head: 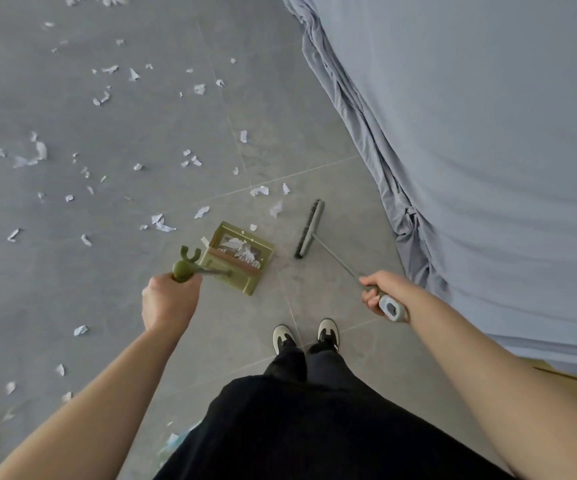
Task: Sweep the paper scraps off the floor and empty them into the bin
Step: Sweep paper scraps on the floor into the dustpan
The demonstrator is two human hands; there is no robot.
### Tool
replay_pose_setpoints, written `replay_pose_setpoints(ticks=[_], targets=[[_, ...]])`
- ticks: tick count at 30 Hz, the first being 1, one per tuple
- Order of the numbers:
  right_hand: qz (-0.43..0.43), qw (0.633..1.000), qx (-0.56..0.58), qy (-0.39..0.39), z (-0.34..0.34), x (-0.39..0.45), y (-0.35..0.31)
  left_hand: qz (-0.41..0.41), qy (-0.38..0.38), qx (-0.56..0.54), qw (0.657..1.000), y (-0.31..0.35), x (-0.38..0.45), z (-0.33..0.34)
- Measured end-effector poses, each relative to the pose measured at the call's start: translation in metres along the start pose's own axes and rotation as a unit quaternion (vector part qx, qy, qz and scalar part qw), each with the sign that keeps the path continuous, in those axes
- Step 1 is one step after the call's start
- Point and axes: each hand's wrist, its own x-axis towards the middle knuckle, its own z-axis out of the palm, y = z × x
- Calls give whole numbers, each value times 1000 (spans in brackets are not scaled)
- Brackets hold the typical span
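My left hand (169, 303) grips the green handle of an upright olive dustpan (237, 258) that stands on the grey tile floor and holds several white paper scraps. My right hand (379, 292) holds the grey handle of a broom; its dark brush head (309, 228) rests on the floor just right of the dustpan, a gap apart. White paper scraps (162, 223) lie scattered over the floor to the left and ahead, a few close to the pan's mouth (259, 191). No bin is in view.
A bed draped in a blue-grey sheet (470, 150) fills the right side, its folds reaching the floor beside the broom. My feet in black-and-white shoes (306, 336) stand just behind the dustpan. Scraps also lie at lower left (10, 388).
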Motion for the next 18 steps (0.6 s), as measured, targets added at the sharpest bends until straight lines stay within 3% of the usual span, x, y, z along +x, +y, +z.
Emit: replay_pose_setpoints(ticks=[6,12,18], targets=[[-44,994,-82,65,32,7,-27,-33,18,-27,999,-16,11,-15],[-31,978,-164,122,49,13,-67,-70,33,-52,996,-21,25,-24],[-36,957,-260,123,83,25,-107,-100,50,-72,991,-17,46,-32]])
